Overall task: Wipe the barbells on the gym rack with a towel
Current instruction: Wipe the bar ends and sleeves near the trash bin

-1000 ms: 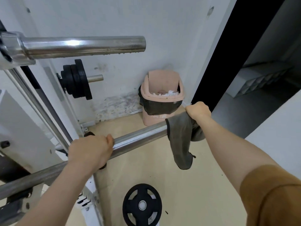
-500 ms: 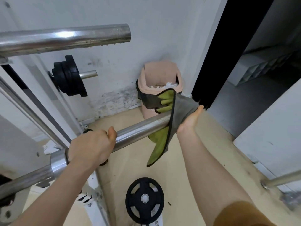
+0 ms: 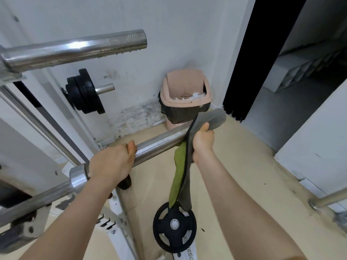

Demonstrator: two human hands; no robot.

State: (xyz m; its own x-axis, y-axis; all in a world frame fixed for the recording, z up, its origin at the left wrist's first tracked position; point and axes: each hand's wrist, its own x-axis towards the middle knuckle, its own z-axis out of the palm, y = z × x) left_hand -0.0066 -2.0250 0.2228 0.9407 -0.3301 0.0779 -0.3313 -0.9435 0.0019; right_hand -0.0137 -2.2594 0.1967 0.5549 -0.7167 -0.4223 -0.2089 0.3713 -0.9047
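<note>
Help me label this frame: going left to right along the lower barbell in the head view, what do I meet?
Steel collar → left hand gripping the bar → bare stretch of the lower barbell → towel draped over the bar's end, gripped by the right hand.

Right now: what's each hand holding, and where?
Left hand grips the lower barbell on its sleeve, just past the collar. Right hand grips the towel near its top, at the sleeve's end; the rest hangs down.
</note>
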